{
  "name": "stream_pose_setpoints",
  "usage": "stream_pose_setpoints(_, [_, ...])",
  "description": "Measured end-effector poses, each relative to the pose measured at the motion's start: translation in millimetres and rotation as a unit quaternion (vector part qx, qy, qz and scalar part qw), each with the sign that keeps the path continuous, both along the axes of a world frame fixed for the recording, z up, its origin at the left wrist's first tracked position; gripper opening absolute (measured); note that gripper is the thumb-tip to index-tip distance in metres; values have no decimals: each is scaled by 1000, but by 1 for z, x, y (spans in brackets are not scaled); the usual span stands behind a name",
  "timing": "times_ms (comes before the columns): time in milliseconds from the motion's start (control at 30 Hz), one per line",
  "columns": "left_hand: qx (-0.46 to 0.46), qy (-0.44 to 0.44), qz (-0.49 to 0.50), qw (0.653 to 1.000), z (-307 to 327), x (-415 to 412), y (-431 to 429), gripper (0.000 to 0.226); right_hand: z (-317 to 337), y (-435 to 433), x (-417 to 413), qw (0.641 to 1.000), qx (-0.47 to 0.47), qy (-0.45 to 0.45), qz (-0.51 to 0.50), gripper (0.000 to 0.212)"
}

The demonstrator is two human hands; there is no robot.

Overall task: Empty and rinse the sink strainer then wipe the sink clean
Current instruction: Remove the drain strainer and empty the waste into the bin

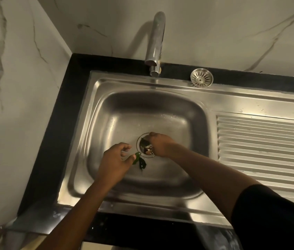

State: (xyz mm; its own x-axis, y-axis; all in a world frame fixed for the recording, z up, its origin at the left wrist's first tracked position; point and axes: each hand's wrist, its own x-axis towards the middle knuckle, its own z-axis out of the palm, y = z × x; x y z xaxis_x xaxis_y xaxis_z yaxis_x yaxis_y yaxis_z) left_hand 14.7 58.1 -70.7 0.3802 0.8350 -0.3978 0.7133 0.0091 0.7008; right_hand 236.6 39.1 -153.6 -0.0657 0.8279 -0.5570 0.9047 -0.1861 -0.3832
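The left hand point(114, 159) reaches into the basin with its fingers curled, pinching wet dark green leafy scraps point(139, 161) between thumb and forefinger; the scraps dangle just beside the near-left edge of the drain. The right hand point(158, 144) is clenched over the round metal drain opening point(143, 147) in the basin floor, its fingers gripping something small inside it; what exactly it grips is hidden by the knuckles, though bits of brownish and pale debris show in the opening just beside the fingers. The right forearm runs back to a black sleeve point(268, 219) at the lower right.

Both hands work low in the rectangular stainless steel sink point(106, 109), whose floor shows water droplets towards the back. A ribbed steel draining board point(265, 141) adjoins the basin on the right. The round perforated steel sink strainer point(201, 77) lies out of the drain, resting on the back rim of the sink, to the right of the faucet and well apart from both hands. The chrome curved faucet point(156, 44) rises from the back edge with its spout over the basin's rear. A black stone surface point(52, 123) frames the sink, and white marble-veined wall panels point(16, 69) stand behind and to the left.
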Motion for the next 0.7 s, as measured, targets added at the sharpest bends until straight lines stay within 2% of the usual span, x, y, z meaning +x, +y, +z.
stream_pose_setpoints(167, [-8,55,-45,997,-30,9,6,48,-14,3,-5,997,-28,-42,63,58])
stream_pose_setpoints(300, [-24,127,-97,987,-49,22,12,65,-23,-5,-12,992,-35,-74,93,76])
stream_pose_setpoints(367, [-32,158,-108,981,-55,26,15,67,-27,-8,-14,991,-25,-84,104,78])
stream_pose_setpoints(500, [-22,206,-131,969,-61,33,16,57,-31,-5,-14,989,-32,-90,113,59])
stream_pose_setpoints(700, [-29,212,-112,970,-69,33,10,45,-34,-3,-8,989,-45,-96,100,53])
